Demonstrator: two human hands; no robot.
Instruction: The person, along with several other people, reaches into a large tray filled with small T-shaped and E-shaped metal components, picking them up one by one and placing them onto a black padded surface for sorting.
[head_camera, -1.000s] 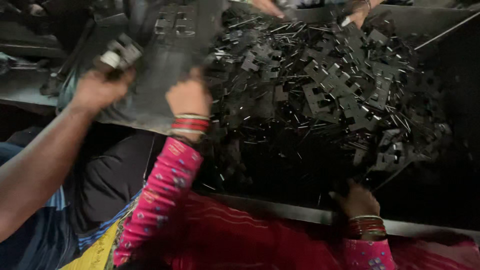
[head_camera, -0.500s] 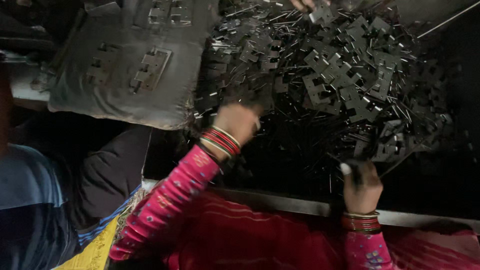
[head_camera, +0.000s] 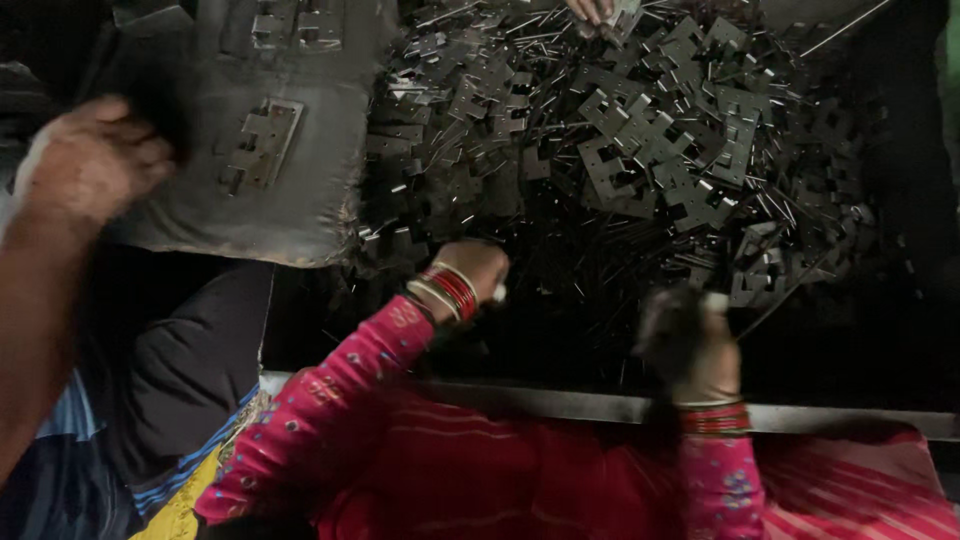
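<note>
**Both hands at the near edge of a heap of metal plates**

Your left hand (head_camera: 472, 268) sits at the near edge of the heap (head_camera: 640, 150), knuckles up, fingers curled under; they look closed on something small and pale that peeks out at the 3 o'clock side of the fist, but what it is you cannot tell. Red and gold bangles (head_camera: 447, 290) ring the wrist above a pink patterned sleeve (head_camera: 330, 400).

Your right hand (head_camera: 690, 340) is at 4 o'clock from the left, well apart, blurred and dark. The fingers are bunched around a small pale piece at the top of the fist; the blur hides the exact hold. Red bangles circle this wrist too.

The heap fills the dark tray from 12 to 3 o'clock: flat, thin, grey stamped plates with notched, stepped outlines and square cut-outs, tangled with thin straight pins. Edges catch the light; the surfaces look dull and oily.

At 10 o'clock lies a worn grey cloth (head_camera: 270, 190) with frayed edges, a few plates (head_camera: 262, 140) resting on it. Another person's hand (head_camera: 90, 160) grips its left edge. A third hand (head_camera: 592, 10) shows at 12 o'clock. A pale metal rail (head_camera: 600, 405) edges the tray nearest you.
</note>
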